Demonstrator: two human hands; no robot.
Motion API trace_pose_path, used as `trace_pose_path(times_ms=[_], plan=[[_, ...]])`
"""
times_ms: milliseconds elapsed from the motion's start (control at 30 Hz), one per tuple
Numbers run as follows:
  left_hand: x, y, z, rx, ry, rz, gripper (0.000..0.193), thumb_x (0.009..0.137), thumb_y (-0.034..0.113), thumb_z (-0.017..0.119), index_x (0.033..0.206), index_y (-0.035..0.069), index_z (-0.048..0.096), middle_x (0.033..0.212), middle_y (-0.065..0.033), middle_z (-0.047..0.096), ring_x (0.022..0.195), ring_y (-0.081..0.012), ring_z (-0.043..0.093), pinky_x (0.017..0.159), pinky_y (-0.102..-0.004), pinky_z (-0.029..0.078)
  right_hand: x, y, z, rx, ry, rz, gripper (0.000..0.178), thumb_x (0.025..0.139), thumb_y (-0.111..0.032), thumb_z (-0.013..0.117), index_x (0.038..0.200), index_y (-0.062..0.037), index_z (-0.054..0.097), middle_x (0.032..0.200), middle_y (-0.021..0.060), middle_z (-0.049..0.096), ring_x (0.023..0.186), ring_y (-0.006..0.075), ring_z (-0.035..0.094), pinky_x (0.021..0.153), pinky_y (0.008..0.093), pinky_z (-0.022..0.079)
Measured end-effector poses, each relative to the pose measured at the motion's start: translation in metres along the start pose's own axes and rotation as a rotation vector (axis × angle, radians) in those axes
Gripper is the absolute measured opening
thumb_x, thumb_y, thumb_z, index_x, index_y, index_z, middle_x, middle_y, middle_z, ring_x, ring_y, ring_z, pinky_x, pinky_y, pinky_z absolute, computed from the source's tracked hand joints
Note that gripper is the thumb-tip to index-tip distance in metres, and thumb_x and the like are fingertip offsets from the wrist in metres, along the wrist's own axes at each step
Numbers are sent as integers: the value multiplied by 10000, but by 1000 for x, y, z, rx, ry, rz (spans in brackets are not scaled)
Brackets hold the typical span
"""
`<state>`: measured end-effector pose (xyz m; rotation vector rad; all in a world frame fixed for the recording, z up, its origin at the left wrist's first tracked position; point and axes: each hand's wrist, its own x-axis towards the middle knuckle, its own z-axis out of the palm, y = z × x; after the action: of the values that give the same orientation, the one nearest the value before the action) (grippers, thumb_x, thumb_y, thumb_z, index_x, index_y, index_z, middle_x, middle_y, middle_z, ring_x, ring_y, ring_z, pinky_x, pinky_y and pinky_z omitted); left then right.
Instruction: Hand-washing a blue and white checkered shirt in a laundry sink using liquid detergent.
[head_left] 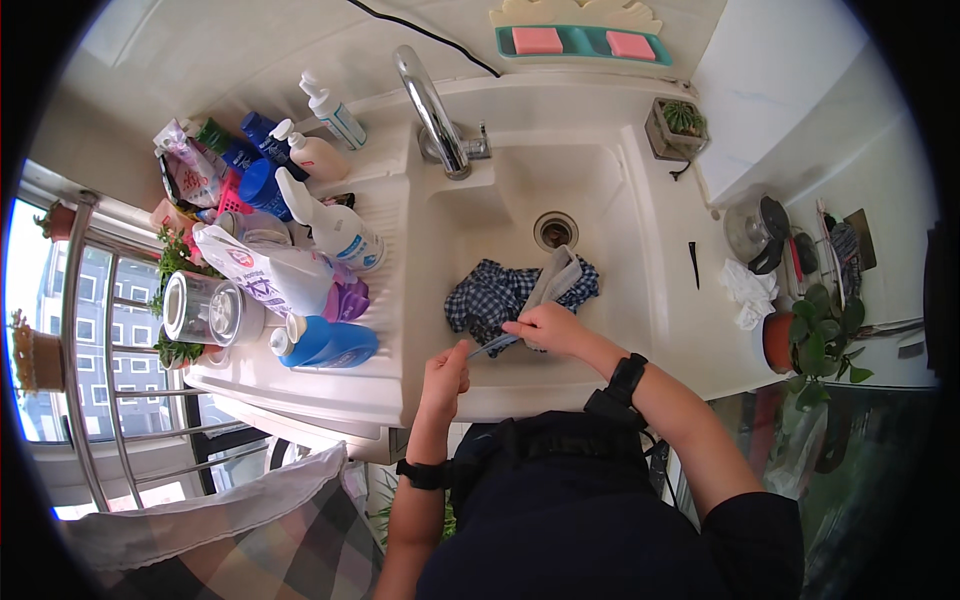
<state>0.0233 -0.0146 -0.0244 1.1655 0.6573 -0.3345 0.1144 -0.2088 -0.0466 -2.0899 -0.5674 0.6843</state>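
Blue-and-white checked cloth (485,300) lies bunched in the near half of the white sink's basin (625,335), nearer its left edge than its right; a pale grey band of fabric (553,280) lies over its right part, running from the right hand toward the drain (556,231). In the head view the left forearm rises almost straight from the lower edge, a black strap (424,474) at the wrist; the left hand (446,378) is over the basin's near-left corner, fingers curled into a loose fist, thumb uppermost, pinching one end of a thin blue-grey strip (490,346); the right forearm slants in from the lower right, a black wristband (627,378) on it; the right hand (550,328) is turned back-upward above the checked cloth, fingers folded, thumb and forefinger pressed together on the strip's other end; the strip runs nearly straight between them. The chrome tap (432,110) stands at the basin's far-left corner; a blue bottle (335,343) lies near the ribbed drainboard's (388,215) near edge.
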Motion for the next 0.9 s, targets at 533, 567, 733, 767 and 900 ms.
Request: trace_pose_path(times_ms=[533, 567, 733, 767, 900], plan=[[1, 4, -11, 91, -138, -51, 254, 870, 253, 509, 714, 53, 516, 513, 66, 349, 428, -13, 270, 391, -179, 203, -13, 25, -30, 652, -193, 350, 380, 839, -345, 526, 620, -44, 599, 460, -28, 421, 390, 90, 334, 399, 268, 261], [3, 3, -12, 125, -129, -32, 224, 872, 231, 505, 774, 34, 545, 539, 54, 406, 445, -16, 297, 403, -173, 225, -14, 18, -31, 641, -205, 265, 355, 850, -334, 517, 651, -55, 611, 485, -53, 412, 418, 67, 333, 414, 247, 257], [4, -2, -11, 154, -171, 27, 201, 874, 169, 492, 924, 1, 589, 645, 5, 552, 502, -27, 378, 451, -160, 297, -17, -15, -35, 594, -186, 34, 297, 857, -272, 520, 679, -53, 614, 558, -68, 445, 527, 28, 357, 494, 193, 279], [3, -2, -11, 174, -167, 28, 201, 874, 159, 489, 936, -3, 590, 658, -5, 563, 510, -28, 392, 463, -162, 311, -17, -16, -35, 595, -165, -1, 288, 850, -278, 530, 692, -56, 624, 551, -64, 441, 534, 29, 356, 494, 197, 277], [3, 2, -9, 192, -163, 20, 191, 869, 151, 497, 914, -1, 602, 670, -12, 573, 533, -30, 421, 493, -161, 336, -20, -11, -39, 574, -30, -40, 269, 837, -262, 546, 701, -45, 631, 559, -52, 462, 540, 36, 364, 492, 212, 284]])
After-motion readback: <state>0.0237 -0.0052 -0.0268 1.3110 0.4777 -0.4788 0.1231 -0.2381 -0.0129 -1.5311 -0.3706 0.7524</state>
